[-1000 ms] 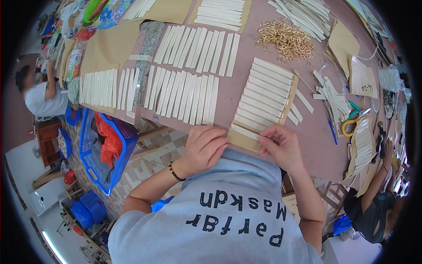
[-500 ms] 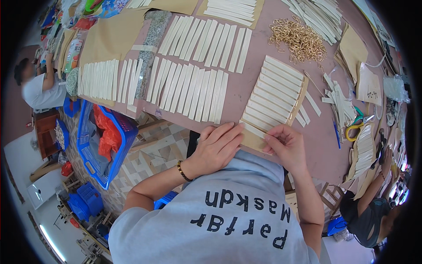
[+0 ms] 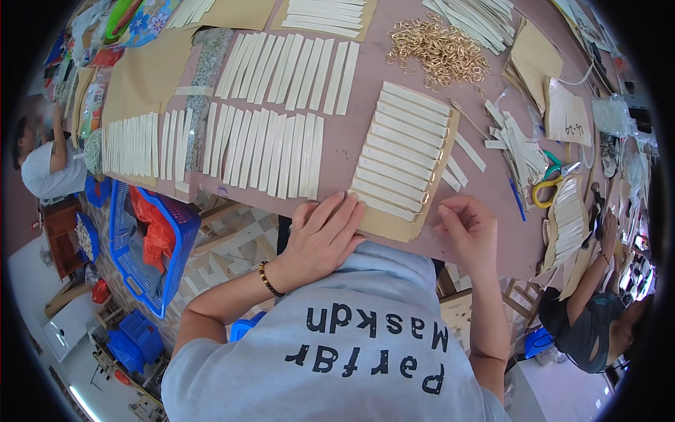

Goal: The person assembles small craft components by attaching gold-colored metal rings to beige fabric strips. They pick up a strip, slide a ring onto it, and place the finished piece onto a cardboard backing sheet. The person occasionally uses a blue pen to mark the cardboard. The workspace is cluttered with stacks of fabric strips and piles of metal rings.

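Note:
A tan card (image 3: 388, 219) lies at the near edge of the table, with a column of cream strips (image 3: 401, 144) laid across it. Small gold rings (image 3: 427, 188) show along the strips' right ends. My left hand (image 3: 320, 235) is open, its fingers stretched flat over the card's near left corner. Just off the card's right edge, my right hand (image 3: 470, 228) is closed in a pinch above the table. Whatever its fingertips hold, if anything, is too small to make out.
Gold rings lie heaped (image 3: 436, 53) at the back. Rows of cream strips (image 3: 271, 151) cover the left. Yellow-and-green scissors (image 3: 547, 188) and a blue pen (image 3: 517, 197) lie at right. A blue basket (image 3: 176, 243) stands below left. Co-workers sit at both sides.
My right hand has moved off the nearest strip, to the right past the card's edge. My left hand stays at the card's corner. The whole view has shifted a little.

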`<state>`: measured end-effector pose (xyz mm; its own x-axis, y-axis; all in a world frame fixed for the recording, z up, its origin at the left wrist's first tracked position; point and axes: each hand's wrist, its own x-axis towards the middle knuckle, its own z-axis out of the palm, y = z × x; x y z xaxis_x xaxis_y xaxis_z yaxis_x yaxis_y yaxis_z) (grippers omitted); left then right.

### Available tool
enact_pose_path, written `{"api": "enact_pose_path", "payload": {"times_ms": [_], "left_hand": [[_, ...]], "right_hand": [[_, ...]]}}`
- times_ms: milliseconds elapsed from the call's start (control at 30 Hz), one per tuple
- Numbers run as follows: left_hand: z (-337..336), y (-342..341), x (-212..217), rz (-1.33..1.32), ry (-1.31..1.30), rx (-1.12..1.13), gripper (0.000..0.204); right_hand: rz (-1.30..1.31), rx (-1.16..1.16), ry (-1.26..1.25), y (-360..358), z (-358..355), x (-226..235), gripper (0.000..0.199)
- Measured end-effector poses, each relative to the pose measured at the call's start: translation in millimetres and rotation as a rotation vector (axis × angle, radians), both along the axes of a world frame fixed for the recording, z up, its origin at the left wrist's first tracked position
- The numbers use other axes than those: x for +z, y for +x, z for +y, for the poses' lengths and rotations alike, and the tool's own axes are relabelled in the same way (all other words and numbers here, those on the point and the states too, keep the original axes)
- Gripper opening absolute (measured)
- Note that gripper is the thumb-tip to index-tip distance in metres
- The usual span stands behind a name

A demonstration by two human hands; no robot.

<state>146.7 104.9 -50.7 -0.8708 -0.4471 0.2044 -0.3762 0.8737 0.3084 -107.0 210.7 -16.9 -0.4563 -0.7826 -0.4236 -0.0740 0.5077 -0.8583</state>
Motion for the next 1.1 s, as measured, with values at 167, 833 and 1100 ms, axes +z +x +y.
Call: {"api": "enact_pose_path", "payload": {"times_ms": [167,833,1100], "left_hand": [[-1,-7,1,-0.020,0.003,-0.025,0.060],[-2,-47,23,0.253,0.680,-0.129,0.039],[10,-51,8,0.319,1.687,0.098,0.022]], "right_hand": [[0.787,0.169,-0.148,-13,-23,-5,0.015],[-0.221,-0.169,-0.124,-6,28,14,0.027],[0.090,0.264,-0.077,50,21,25,0.034]]}}
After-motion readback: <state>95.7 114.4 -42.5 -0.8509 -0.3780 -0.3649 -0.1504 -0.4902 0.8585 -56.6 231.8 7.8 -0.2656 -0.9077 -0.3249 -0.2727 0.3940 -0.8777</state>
